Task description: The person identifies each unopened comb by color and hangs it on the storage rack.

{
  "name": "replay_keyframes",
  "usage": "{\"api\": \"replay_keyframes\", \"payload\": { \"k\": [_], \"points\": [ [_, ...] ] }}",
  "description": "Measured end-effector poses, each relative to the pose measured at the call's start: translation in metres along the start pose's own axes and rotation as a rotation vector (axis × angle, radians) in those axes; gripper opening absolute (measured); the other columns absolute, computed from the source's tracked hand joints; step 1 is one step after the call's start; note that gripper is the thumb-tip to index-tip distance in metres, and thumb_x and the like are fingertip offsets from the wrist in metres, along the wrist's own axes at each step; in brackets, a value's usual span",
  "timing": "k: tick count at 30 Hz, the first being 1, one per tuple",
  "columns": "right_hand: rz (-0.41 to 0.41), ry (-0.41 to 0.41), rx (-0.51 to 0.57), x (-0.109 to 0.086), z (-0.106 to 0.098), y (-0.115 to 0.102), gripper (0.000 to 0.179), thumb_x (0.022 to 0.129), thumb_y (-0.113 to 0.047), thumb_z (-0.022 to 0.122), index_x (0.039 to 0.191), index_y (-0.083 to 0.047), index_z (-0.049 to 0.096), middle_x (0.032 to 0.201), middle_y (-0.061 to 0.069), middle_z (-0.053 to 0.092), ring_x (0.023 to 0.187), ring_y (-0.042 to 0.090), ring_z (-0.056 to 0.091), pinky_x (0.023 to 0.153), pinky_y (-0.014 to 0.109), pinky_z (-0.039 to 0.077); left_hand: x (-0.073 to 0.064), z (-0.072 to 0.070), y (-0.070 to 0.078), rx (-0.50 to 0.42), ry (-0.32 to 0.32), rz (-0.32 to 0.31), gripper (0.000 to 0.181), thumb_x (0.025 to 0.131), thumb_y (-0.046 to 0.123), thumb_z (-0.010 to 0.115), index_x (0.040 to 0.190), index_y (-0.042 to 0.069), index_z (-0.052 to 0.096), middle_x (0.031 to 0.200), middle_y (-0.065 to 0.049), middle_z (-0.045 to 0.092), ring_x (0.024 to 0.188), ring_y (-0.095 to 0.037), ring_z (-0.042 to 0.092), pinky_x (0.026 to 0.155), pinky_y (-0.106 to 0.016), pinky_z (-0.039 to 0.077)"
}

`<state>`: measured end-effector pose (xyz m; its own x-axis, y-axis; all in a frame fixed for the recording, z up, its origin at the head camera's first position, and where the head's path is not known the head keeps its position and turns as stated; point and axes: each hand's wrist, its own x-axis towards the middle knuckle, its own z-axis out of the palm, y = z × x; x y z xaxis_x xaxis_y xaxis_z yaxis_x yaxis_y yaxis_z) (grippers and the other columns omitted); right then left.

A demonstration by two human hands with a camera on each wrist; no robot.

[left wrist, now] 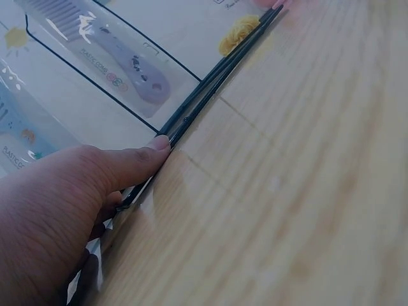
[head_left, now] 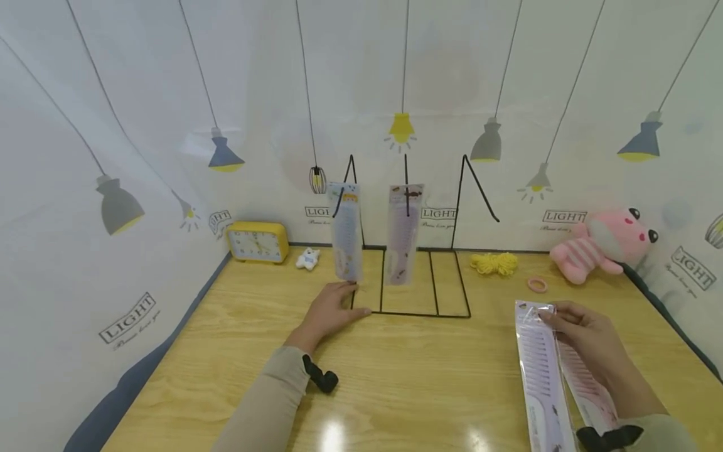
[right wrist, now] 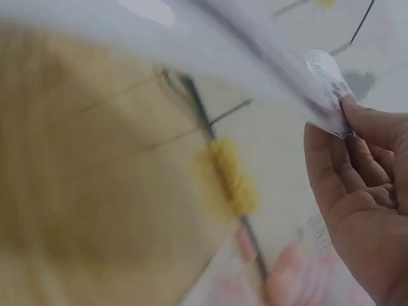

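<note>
A black wire display rack [head_left: 423,314] stands on the table, with a blue packaged comb [head_left: 346,232] and a purple packaged comb [head_left: 402,242] hanging from its left and middle hooks. My left hand [head_left: 333,312] holds the rack's front left corner; in the left wrist view the thumb [left wrist: 137,162] lies on the front wire. On the right, my right hand [head_left: 587,339] pinches the top of another purple comb [head_left: 539,370] in a clear bag, between thumb and fingers. A pink packaged comb [head_left: 587,383] fans out behind it, partly covered by the hand and wrist.
The rack's right hook [head_left: 480,188] carries nothing. Along the back stand a yellow clock [head_left: 257,242], a small white figure [head_left: 307,258], yellow yarn [head_left: 494,263], a pink ring [head_left: 537,285] and a pink plush toy [head_left: 599,245]. A lamp-printed sheet [head_left: 361,94] backs the wooden table [head_left: 418,370].
</note>
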<state>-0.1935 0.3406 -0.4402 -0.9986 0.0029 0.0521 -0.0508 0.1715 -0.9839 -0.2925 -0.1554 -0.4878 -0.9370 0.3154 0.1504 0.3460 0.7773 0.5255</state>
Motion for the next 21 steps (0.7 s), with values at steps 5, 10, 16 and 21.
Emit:
{"api": "replay_keyframes", "payload": {
  "k": [5, 10, 16, 21],
  "points": [
    [-0.165, -0.026, 0.25, -0.008, 0.018, -0.041, 0.018, 0.096, 0.002, 0.066, 0.102, -0.013, 0.073, 0.093, -0.006, 0.076, 0.082, 0.002, 0.068, 0.068, 0.018, 0.056, -0.001, -0.001, 0.002, -0.001, -0.007, 0.0, 0.079, 0.088, 0.062, 0.067, 0.148, 0.013, 0.052, 0.152, -0.005, 0.047, 0.141, -0.029, 0.04, 0.115, -0.049, 0.033],
    [-0.285, -0.062, 0.279, -0.011, 0.036, -0.078, 0.021, 0.095, 0.009, 0.062, 0.105, -0.007, 0.071, 0.095, -0.002, 0.075, 0.086, 0.006, 0.069, 0.076, 0.018, 0.056, 0.001, -0.004, 0.004, 0.007, 0.006, 0.0, 0.077, 0.088, 0.061, 0.068, 0.147, 0.014, 0.053, 0.152, -0.006, 0.048, 0.141, -0.03, 0.04, 0.116, -0.048, 0.032],
    [-0.388, -0.051, 0.187, -0.014, 0.06, -0.111, 0.017, 0.093, 0.009, 0.065, 0.107, 0.0, 0.07, 0.093, -0.003, 0.075, 0.088, 0.006, 0.069, 0.081, 0.017, 0.054, 0.003, -0.002, 0.001, 0.024, 0.0, 0.011, 0.078, 0.088, 0.063, 0.066, 0.148, 0.015, 0.052, 0.152, -0.005, 0.048, 0.141, -0.029, 0.04, 0.116, -0.047, 0.032],
    [-0.474, -0.053, 0.145, -0.01, 0.086, -0.133, 0.016, 0.093, 0.008, 0.066, 0.109, 0.007, 0.069, 0.093, -0.002, 0.076, 0.09, 0.009, 0.069, 0.083, 0.02, 0.055, 0.002, 0.001, -0.001, 0.011, -0.005, 0.014, 0.079, 0.088, 0.064, 0.066, 0.148, 0.014, 0.052, 0.151, -0.006, 0.048, 0.14, -0.03, 0.041, 0.115, -0.049, 0.033]
  ]
}}
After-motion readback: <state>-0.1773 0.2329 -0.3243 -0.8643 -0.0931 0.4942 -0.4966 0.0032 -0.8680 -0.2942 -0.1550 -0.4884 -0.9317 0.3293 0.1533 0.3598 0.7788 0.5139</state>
